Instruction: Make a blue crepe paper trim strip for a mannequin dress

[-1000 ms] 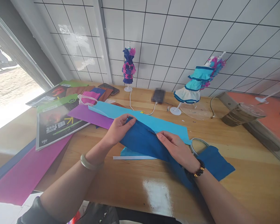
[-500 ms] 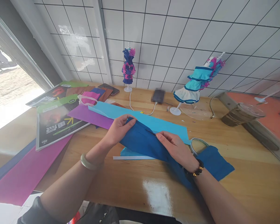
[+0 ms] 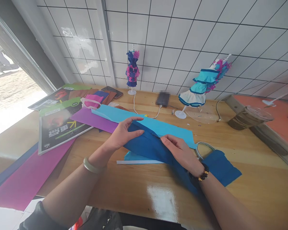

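A long dark blue fabric sheet [image 3: 146, 145] is held above the table, its right part trailing down under my right wrist. My right hand [image 3: 180, 151] pinches the sheet's upper edge between thumb and fingers. A thin dark line shows along the edge by that thumb; I cannot make out what it is. At the sheet's left end, my left hand [image 3: 123, 134] has its thumb and index finger apart, the fabric lying between them. Behind both hands lies a light blue sheet [image 3: 168, 126]. Another light blue piece [image 3: 136, 156] and a white strip [image 3: 134, 162] lie beneath.
Books [image 3: 62, 127] and a purple sheet [image 3: 96, 118] lie at left, a magenta sheet [image 3: 31, 179] nearer. Two small dressed doll stands, one dark blue and pink [image 3: 132, 70], one light blue [image 3: 201, 84], stand behind. To the right are a tape roll [image 3: 199, 154], blue piece [image 3: 222, 167] and drink cup [image 3: 247, 118].
My left thumb has lifted away from the index finger, loosening its pinch on the dark blue fabric. My right hand keeps its grip in about the same place.
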Available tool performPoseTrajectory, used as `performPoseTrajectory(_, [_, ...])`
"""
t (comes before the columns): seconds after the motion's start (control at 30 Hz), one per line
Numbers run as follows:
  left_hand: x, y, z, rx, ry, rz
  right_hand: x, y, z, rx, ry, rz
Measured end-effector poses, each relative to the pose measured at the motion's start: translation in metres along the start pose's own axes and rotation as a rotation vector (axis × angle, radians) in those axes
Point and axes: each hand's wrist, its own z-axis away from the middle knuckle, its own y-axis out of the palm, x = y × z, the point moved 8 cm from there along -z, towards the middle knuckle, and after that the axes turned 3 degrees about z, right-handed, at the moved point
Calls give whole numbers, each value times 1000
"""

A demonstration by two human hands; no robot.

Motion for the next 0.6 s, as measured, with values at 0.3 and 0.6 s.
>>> performPoseTrajectory(0.3, [4,5,-1,15,16,13,5,1,0,-9,-7,12])
performPoseTrajectory(0.6, [8,16,0,65,30,-41,2,6,-2,-5,0,7])
